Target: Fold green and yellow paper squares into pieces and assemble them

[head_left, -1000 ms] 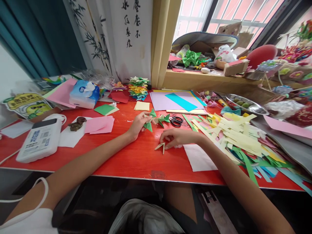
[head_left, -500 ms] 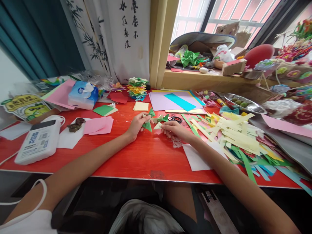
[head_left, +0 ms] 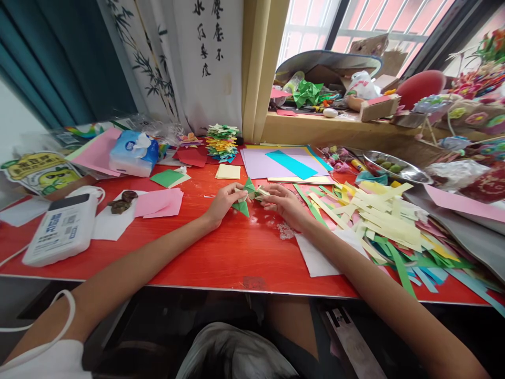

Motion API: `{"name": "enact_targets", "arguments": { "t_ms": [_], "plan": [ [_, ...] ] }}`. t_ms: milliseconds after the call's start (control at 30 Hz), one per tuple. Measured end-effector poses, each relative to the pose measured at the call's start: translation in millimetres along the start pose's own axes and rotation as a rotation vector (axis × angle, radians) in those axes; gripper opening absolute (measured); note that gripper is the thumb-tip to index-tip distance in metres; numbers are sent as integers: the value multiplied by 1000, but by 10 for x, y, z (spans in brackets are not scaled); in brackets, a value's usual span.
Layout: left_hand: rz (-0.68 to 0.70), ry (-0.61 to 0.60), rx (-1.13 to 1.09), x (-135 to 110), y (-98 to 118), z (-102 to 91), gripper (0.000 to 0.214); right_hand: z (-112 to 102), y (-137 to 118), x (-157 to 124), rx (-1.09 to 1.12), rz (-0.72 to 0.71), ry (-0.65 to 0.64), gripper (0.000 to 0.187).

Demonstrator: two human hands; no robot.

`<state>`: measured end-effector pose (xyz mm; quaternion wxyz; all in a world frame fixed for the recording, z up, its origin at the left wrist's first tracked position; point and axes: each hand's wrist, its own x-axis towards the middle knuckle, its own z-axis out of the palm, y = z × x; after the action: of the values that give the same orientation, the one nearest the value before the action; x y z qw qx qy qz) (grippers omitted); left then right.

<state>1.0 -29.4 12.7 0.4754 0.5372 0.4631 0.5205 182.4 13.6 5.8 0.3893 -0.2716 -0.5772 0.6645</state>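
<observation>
My left hand (head_left: 224,202) is closed on a green folded paper piece (head_left: 242,206) with pointed tips, held just above the red table (head_left: 221,258). My right hand (head_left: 283,202) is pinched on a small cream folded paper piece (head_left: 261,192) and presses it against the green one. The two hands almost meet over the middle of the table.
A heap of yellow, green and blue paper strips (head_left: 379,226) lies at the right. White paper (head_left: 319,255) lies under my right forearm. Purple and blue sheets (head_left: 286,163), a stack of folded pieces (head_left: 222,142), pink paper (head_left: 160,202), a tissue pack (head_left: 134,152) and a white box (head_left: 63,226) stand further off.
My right hand picked the cream folded piece off the table near the front and carried it up and left to the green piece in my left hand. The scissors are now hidden behind it.
</observation>
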Motion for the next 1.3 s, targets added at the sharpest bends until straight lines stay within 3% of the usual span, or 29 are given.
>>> {"name": "enact_targets", "arguments": {
  "t_ms": [167, 400, 600, 767, 1033, 1300],
  "plan": [
    [-26, -16, -18, -2, -2, 3, 31, 51, -76, -43, 1, -5, -108, 32],
    [22, -18, 38, 19, -54, -8, 28, -13, -88, -31, -239, -75, 27, 22],
    [149, -99, 32, 38, -84, 16, 21, 17, -173, -51, -282, -233, 86, 23],
    [272, -88, 99, 47, -115, 1, 15, 77, -261, -96, -331, -392, 119, 18],
    [349, -71, 129, 25, -59, -1, 12, 89, -314, -181, -805, -498, 90, 17],
    [354, -50, 121, 11, -58, 10, 14, 111, -323, -200, -921, -608, 100, 18]
  ]
}}
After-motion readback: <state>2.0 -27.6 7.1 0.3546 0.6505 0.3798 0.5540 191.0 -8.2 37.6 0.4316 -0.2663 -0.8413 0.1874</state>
